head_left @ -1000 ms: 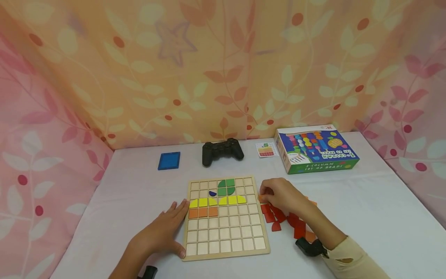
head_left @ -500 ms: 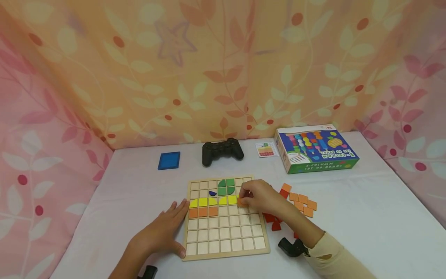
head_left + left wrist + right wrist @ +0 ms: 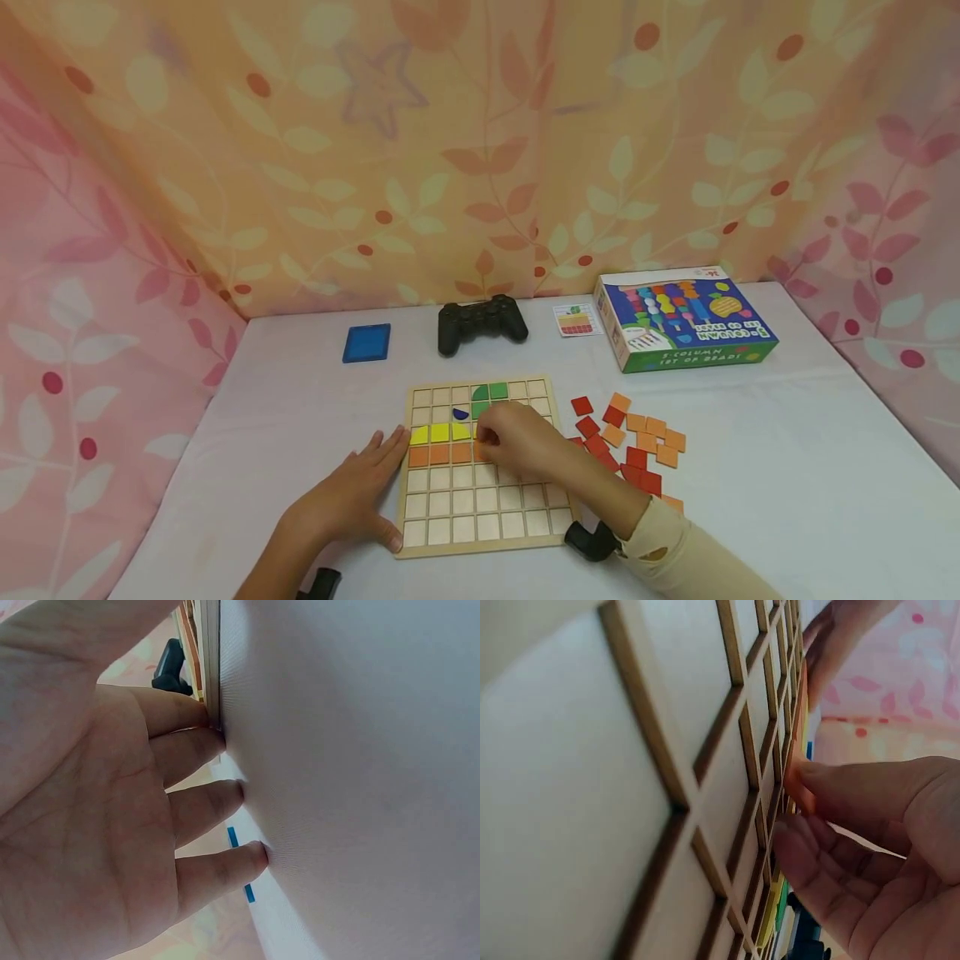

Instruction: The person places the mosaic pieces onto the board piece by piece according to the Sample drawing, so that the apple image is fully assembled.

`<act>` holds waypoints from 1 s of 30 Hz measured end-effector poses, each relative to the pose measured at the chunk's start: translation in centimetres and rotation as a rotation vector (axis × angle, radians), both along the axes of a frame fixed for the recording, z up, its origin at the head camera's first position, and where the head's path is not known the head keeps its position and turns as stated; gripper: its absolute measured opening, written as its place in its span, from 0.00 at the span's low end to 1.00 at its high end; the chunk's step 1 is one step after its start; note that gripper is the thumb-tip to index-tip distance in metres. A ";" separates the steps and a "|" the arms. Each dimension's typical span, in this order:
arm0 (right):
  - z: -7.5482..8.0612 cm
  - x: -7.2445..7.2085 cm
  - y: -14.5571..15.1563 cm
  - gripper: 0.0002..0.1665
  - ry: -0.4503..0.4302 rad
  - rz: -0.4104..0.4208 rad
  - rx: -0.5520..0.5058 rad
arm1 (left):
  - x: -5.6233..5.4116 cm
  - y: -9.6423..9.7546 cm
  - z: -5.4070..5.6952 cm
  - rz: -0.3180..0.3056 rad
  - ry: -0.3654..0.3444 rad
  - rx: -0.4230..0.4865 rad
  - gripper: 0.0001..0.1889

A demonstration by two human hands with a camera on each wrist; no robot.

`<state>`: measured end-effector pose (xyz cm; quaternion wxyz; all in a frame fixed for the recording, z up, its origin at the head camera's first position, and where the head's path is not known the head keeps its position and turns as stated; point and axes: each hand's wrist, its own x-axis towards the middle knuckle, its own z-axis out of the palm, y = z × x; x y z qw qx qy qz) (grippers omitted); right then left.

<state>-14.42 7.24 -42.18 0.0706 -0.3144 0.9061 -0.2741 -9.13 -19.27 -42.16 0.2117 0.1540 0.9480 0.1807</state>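
at board point(image 3: 462, 502), right grip point(image 3: 522, 440) pinches tile point(image 3: 802, 793)

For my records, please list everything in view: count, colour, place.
Grid board: one, pale wood, centre
Placed squares: three, orange, on board
Pinched piece: one, orange, at board
Yellow pieces: 3+, yellow, on board
Green pieces: 3+, green, on board
Half-round piece: one, navy, on board
Loose pieces: many, red, orange, beside board
Flat square: one, blue, far left
Controller: one, black, far middle
Box: one, multicoloured, far right
Card: one, multicoloured, beside box
Tablecloth: one, white, underneath
Backdrop: one, pink-orange, behind
Wrist devices: two, black, on wrists
Sleeve: one, beige, right arm
Left hand: one, board edge
Right hand: one, over board
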 end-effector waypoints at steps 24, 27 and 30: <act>2.0 0.6 8.4 0.05 0.014 -0.231 0.133 | -0.1 0.0 0.1 0.004 -0.015 -0.003 0.74; 2.4 1.0 11.0 0.07 -0.056 -0.320 0.187 | -0.1 0.0 0.0 0.003 -0.019 -0.003 0.75; 2.4 1.5 12.8 0.08 -0.114 -0.377 0.206 | -0.2 0.0 0.0 0.004 -0.016 -0.011 0.75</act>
